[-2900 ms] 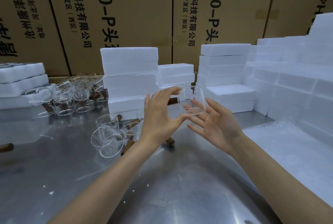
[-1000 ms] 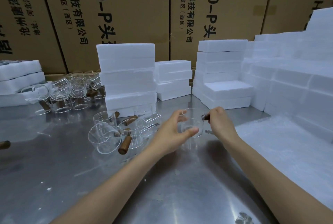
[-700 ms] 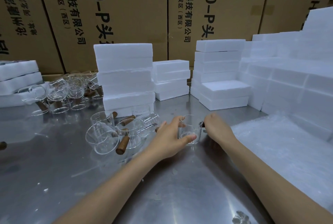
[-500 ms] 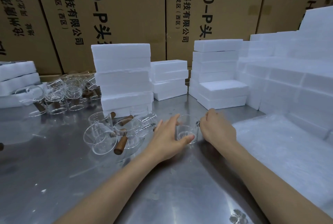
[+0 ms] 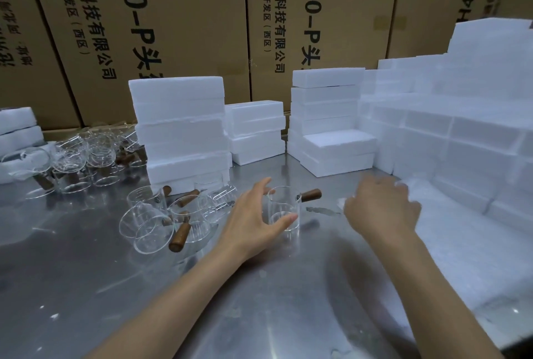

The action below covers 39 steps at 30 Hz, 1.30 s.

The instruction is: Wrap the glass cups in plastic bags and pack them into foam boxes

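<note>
Here, by size. Cartons (image 5: 184,12): a wall of brown printed ones across the back; four faces show. Table (image 5: 86,286): one, steel. Foam boxes: a stepped bank (image 5: 461,133) at my right, too merged to count; a tall stack (image 5: 180,130) of about four behind the cups; a lower stack (image 5: 256,130) of about three; another stack (image 5: 326,104) of about five, with two more set in front (image 5: 340,153); a few (image 5: 17,130) at far left. Bags (image 5: 467,243): a flat pile of clear ones on the table at my right, not countable. Cups: a far cluster (image 5: 86,156), blurred beyond counting; a near cluster (image 5: 161,220) of about five, several on their sides. One cup (image 5: 284,211) stands upright on the table between my hands, mouth up, long axis vertical, its wooden handle (image 5: 310,194) pointing right and away. My left hand (image 5: 253,220) is spread wide around it, thumb at the near wall. My right hand (image 5: 383,208), blurred, hovers loosely curled over the bags' edge, holding nothing.
</note>
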Each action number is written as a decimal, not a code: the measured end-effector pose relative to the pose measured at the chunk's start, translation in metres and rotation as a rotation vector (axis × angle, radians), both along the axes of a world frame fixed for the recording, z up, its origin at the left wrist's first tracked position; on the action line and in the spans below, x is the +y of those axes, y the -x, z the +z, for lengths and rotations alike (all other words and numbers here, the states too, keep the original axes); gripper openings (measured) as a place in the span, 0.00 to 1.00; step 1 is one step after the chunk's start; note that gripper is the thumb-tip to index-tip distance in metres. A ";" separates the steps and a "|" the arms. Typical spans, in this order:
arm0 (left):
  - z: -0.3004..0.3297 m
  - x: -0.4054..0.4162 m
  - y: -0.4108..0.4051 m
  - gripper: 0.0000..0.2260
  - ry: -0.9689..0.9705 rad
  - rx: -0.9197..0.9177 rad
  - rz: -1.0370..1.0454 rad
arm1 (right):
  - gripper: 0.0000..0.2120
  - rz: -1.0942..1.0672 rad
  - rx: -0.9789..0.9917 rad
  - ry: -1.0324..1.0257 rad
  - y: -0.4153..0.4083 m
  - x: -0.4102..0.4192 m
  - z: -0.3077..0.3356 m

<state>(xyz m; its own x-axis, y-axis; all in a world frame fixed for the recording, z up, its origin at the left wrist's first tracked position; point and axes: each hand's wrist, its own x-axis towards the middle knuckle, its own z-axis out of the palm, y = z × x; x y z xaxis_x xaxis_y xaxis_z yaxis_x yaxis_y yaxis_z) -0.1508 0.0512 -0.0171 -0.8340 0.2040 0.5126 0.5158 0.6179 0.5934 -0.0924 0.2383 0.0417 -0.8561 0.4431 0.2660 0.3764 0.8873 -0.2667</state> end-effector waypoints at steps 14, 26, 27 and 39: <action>0.001 0.000 -0.004 0.35 0.025 0.003 -0.003 | 0.12 0.019 -0.134 0.220 0.020 0.021 0.007; 0.002 0.000 -0.006 0.36 0.034 0.017 -0.011 | 0.08 -0.061 0.332 0.236 0.012 0.021 0.039; 0.003 0.000 -0.006 0.36 0.025 0.030 -0.009 | 0.10 -0.030 0.368 0.275 0.011 0.019 0.039; 0.018 0.004 -0.024 0.29 -0.134 0.508 -0.111 | 0.18 0.564 0.560 1.962 0.030 -0.020 0.055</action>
<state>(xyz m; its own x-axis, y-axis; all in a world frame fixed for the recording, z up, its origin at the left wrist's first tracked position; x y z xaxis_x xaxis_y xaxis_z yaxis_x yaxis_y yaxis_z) -0.1271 0.0556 0.0004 -0.4516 0.1818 0.8735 0.8164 0.4791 0.3224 -0.1226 0.2184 0.0972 -0.9783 0.1802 0.1020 -0.1972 -0.6611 -0.7239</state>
